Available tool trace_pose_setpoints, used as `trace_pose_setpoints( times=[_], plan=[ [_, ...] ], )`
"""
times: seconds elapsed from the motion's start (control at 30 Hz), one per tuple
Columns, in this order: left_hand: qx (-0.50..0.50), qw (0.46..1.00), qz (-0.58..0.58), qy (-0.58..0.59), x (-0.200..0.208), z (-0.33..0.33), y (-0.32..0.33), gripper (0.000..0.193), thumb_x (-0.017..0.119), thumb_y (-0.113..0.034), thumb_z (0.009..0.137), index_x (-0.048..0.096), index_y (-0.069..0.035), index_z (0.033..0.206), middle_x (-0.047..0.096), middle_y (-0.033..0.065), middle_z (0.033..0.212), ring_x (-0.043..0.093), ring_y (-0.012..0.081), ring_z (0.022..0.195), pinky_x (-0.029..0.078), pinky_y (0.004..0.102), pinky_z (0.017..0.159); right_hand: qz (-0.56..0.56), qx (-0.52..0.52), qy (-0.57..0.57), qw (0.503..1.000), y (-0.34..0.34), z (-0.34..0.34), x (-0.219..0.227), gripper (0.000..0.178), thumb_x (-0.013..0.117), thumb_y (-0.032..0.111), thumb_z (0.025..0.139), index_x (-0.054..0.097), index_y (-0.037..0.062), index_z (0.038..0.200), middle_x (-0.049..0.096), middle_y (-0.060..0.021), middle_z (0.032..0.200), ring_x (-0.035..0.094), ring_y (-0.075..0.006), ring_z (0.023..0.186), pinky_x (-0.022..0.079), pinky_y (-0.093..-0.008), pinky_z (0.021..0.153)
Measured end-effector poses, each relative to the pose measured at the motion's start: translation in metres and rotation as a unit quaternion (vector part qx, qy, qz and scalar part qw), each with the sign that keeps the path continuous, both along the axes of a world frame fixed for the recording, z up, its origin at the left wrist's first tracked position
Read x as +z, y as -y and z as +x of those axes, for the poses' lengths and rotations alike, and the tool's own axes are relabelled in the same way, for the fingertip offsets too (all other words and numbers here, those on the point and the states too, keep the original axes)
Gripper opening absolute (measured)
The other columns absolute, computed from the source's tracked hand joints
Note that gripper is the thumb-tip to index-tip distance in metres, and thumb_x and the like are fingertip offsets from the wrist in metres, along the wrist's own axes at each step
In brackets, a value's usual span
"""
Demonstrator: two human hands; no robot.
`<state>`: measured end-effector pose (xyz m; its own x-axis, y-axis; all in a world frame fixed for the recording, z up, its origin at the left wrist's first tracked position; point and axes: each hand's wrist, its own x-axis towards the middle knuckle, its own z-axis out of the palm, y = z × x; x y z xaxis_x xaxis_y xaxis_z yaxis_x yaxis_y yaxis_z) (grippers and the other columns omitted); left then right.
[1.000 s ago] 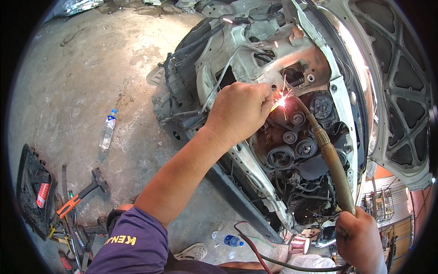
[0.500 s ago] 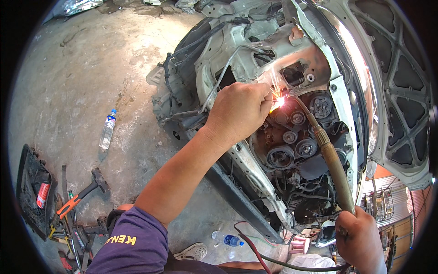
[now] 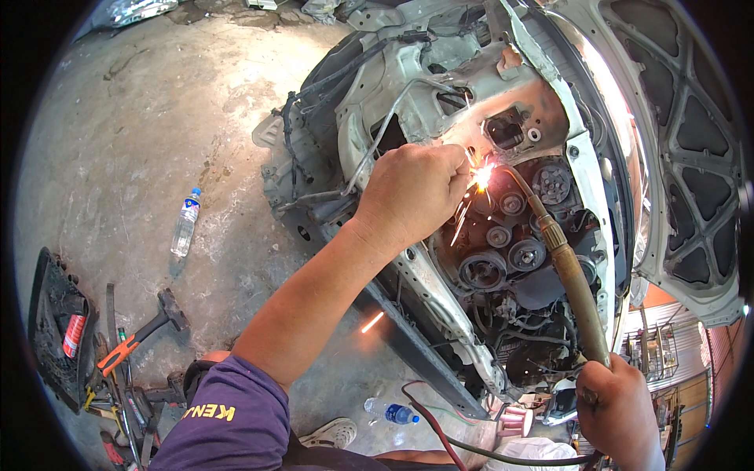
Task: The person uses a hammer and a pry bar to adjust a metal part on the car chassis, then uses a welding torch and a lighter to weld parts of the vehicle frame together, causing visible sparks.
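Note:
My right hand (image 3: 620,412) is wrapped around the brass handle of a gas welding torch (image 3: 576,286). The torch's thin bent tip points up and left, ending in a bright glow with orange sparks (image 3: 482,174) at the edge of the car's bare front body panel (image 3: 542,98). Just left of the glow is my left hand (image 3: 412,188), closed with thumb and fingers together; what it grips, if anything, is hidden. Below the sparks lies the engine, with several round pulleys (image 3: 498,235). A red and a dark green hose (image 3: 510,458) run near my right hand.
At the right the raised hood (image 3: 691,149) stands open. A hammer (image 3: 149,330), hand tools and a black tray (image 3: 49,353) with a red can lie on the concrete floor at left. Water bottles (image 3: 185,226) are on the floor too, one near my shoe (image 3: 330,434).
The sparks have changed shape, now spraying downward as well, and a glowing streak appears above the dark bumper bar. Both hands and the torch stay almost in place.

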<state>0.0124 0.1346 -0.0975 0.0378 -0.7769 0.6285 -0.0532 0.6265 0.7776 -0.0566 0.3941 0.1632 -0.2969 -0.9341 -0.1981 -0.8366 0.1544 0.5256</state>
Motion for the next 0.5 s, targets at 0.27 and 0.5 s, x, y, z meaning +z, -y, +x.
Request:
trace_pose_setpoints(
  times=[0.27, 0.5],
  plan=[
    [-0.012, 1.000, 0.002, -0.001, 0.001, -0.007, 0.001, 0.011, 0.074, -0.017, 0.092, 0.074, -0.007, 0.089, 0.076, 0.0125, 0.080, 0.077, 0.0306, 0.076, 0.060, 0.0391, 0.070, -0.002, -0.003, 0.005, 1.000, -0.003, -0.006, -0.001, 0.017, 0.070, -0.006, 0.074, 0.062, 0.0049, 0.084, 0.061, -0.0206, 0.083, 0.066, -0.0436, 0.075, 0.052, -0.0490, 0.066],
    [-0.008, 1.000, 0.000, 0.002, 0.000, -0.008, 0.000, 0.010, 0.074, -0.017, 0.091, 0.074, -0.007, 0.088, 0.076, 0.0130, 0.081, 0.077, 0.0314, 0.076, 0.060, 0.0397, 0.069, 0.027, -0.041, 0.034, 0.998, 0.004, 0.004, 0.007, 0.020, 0.066, -0.008, 0.083, 0.055, 0.0045, 0.092, 0.057, -0.0225, 0.084, 0.062, -0.0454, 0.078, 0.047, -0.0514, 0.068]
  ],
)
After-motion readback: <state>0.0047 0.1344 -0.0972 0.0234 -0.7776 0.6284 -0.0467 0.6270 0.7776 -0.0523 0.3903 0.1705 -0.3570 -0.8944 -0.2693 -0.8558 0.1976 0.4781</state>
